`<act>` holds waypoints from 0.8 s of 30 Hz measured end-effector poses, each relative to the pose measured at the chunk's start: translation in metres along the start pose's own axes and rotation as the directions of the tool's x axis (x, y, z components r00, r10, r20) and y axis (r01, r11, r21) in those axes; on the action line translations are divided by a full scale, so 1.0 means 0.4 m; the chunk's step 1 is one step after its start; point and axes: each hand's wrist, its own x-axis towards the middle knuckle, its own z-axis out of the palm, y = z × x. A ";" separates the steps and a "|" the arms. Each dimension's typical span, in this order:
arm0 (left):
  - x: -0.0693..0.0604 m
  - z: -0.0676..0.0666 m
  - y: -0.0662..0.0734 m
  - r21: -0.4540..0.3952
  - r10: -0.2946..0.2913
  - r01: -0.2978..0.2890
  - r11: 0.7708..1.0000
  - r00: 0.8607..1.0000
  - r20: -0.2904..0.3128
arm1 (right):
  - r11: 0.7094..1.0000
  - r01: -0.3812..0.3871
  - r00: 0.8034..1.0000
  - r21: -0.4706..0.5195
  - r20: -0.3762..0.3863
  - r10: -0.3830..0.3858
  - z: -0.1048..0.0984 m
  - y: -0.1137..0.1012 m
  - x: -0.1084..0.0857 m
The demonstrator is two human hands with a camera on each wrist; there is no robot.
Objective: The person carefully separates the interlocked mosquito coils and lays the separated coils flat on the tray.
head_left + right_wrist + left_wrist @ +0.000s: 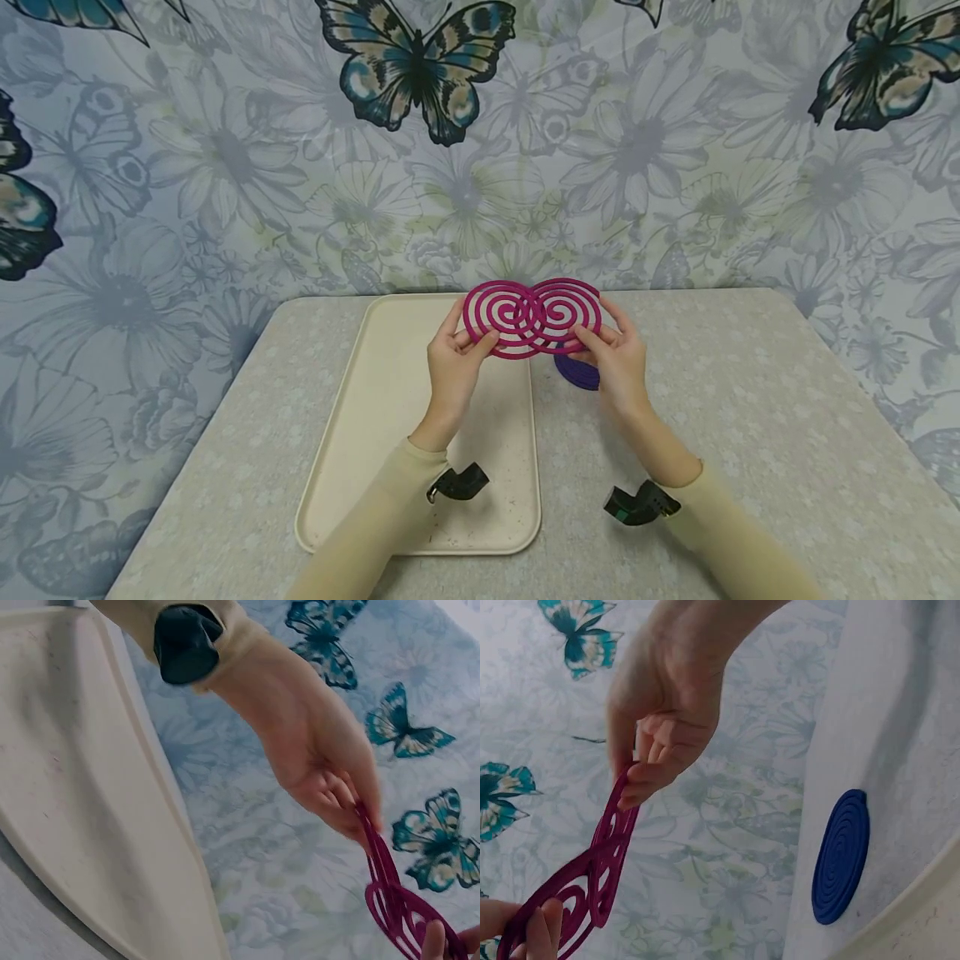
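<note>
Two magenta spirals that look like mosquito coils overlap at their inner edges, held up above the table. My left hand (454,358) pinches the left coil (508,314) at its outer edge, thumb in front. On the other side my right hand (619,362) pinches the right coil (559,315) between thumb and fingers. Seen nearly edge-on in the left wrist view, the two magenta coils (600,862) cross each other. A dark blue-purple coil (576,372), its rings tightly nested, lies flat on the table behind my right hand, which partly covers it in the head view.
A cream tray (401,400) lies on the left half of the table, below my left arm, with small dark crumbs near its front. The pale patterned table (750,417) backs onto a wall (645,192) printed with flowers and butterflies. Dark devices (459,482) sit at both wrists.
</note>
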 end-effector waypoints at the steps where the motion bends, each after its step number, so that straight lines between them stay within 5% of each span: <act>1: 0.005 -0.006 0.005 -0.017 -0.007 0.007 1.000 1.000 0.010 | 1.000 -0.004 1.000 0.007 0.009 0.004 -0.006 -0.009 0.005; 7: 0.028 -0.037 0.035 -0.081 -0.047 0.051 0.995 0.997 0.056 | 0.999 -0.005 0.999 0.040 0.050 0.003 -0.031 -0.051 0.020; 14: 0.019 -0.023 0.026 -0.117 -0.107 0.103 0.988 0.994 -0.027 | 0.998 -0.015 0.997 0.063 0.071 0.010 -0.023 -0.045 0.018; 24: 0.010 -0.014 0.015 -0.128 -0.071 0.062 0.990 0.995 -0.067 | 0.994 -0.055 0.997 0.090 0.059 0.050 -0.018 -0.036 0.018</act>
